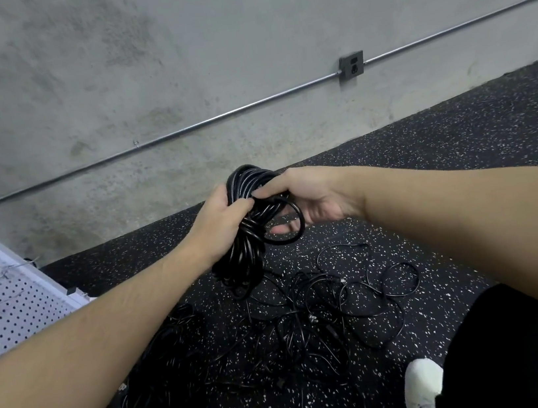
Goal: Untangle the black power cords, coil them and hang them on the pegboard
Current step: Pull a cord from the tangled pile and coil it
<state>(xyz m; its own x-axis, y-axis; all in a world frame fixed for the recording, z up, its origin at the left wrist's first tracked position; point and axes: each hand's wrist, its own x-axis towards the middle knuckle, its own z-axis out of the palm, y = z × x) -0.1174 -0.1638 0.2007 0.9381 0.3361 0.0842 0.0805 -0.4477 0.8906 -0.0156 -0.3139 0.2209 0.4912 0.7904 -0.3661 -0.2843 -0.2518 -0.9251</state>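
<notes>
A thick coil of black power cord hangs in the air above the floor, its lower loops reaching down toward the tangle. My left hand grips the coil's middle from the left. My right hand holds a single loop of the same cord wrapped across the bundle, fingers curled round it. More black cords lie tangled on the speckled floor below. The white pegboard leans at the left edge, with a few wire hooks on it.
A grey concrete wall stands close ahead, with a metal conduit and an outlet box. The floor is black speckled rubber. My white shoe and black-clad leg are at the lower right.
</notes>
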